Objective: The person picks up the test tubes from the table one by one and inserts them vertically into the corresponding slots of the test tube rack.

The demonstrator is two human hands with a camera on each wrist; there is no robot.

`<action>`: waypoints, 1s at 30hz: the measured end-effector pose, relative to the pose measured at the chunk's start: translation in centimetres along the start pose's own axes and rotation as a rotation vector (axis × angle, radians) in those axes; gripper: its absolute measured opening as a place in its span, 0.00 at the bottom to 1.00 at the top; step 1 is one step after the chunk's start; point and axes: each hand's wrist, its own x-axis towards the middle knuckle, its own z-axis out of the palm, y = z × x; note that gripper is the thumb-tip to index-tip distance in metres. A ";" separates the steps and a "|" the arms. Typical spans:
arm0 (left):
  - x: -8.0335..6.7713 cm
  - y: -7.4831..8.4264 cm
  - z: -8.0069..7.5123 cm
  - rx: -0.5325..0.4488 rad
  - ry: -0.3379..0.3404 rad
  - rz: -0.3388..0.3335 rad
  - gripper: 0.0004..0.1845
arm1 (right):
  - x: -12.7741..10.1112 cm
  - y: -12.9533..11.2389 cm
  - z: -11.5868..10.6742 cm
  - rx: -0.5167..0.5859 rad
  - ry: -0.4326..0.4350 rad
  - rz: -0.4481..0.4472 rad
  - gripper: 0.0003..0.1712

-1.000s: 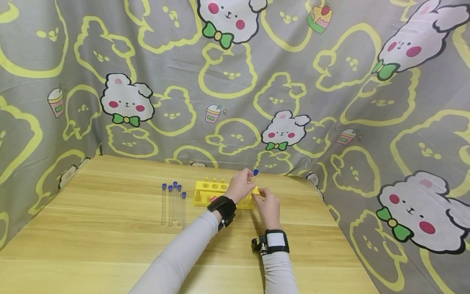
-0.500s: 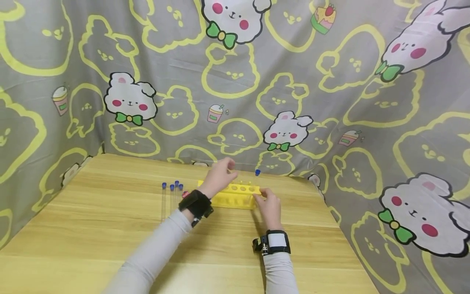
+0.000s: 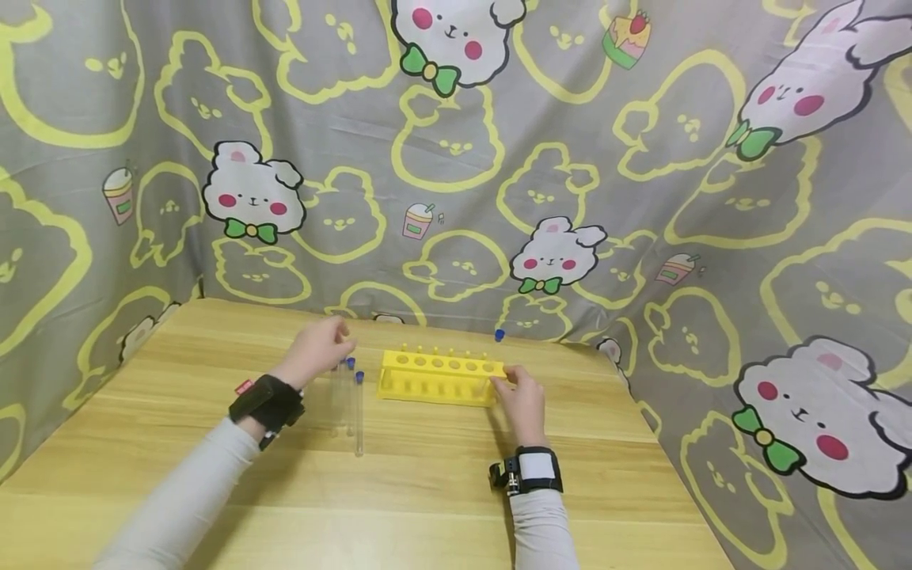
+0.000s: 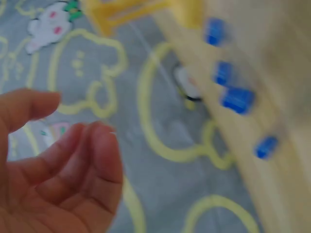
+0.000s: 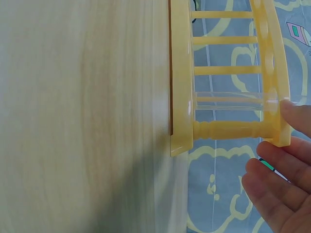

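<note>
The yellow test tube rack (image 3: 442, 366) stands on the table, a row of holes along its top. My right hand (image 3: 522, 402) pinches its right end; in the right wrist view the thumb (image 5: 297, 116) is on the top bar and fingers are underneath. A clear test tube (image 5: 228, 100) stands in the end hole, its blue cap (image 3: 499, 335) above the rack. My left hand (image 3: 317, 348) is over several blue-capped test tubes (image 3: 359, 419) left of the rack, partly hiding them. Its fingers (image 4: 104, 150) are loosely bent, thumb apart, holding nothing.
A wooden table (image 3: 399, 507) lies under everything. Patterned grey cloth (image 3: 456, 158) hangs behind it and on both sides. Both wrists wear black straps with cameras. In the left wrist view the blue caps (image 4: 238, 99) line up near the table's far edge.
My left hand has let go of the capped test tube at the rack's right end and moved left, over the other tubes. My right hand has kept its hold on the rack.
</note>
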 end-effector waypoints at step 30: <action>-0.4 -6.7 1.9 0.011 -0.188 -0.329 0.20 | -0.2 -0.1 0.1 0.011 0.009 0.009 0.22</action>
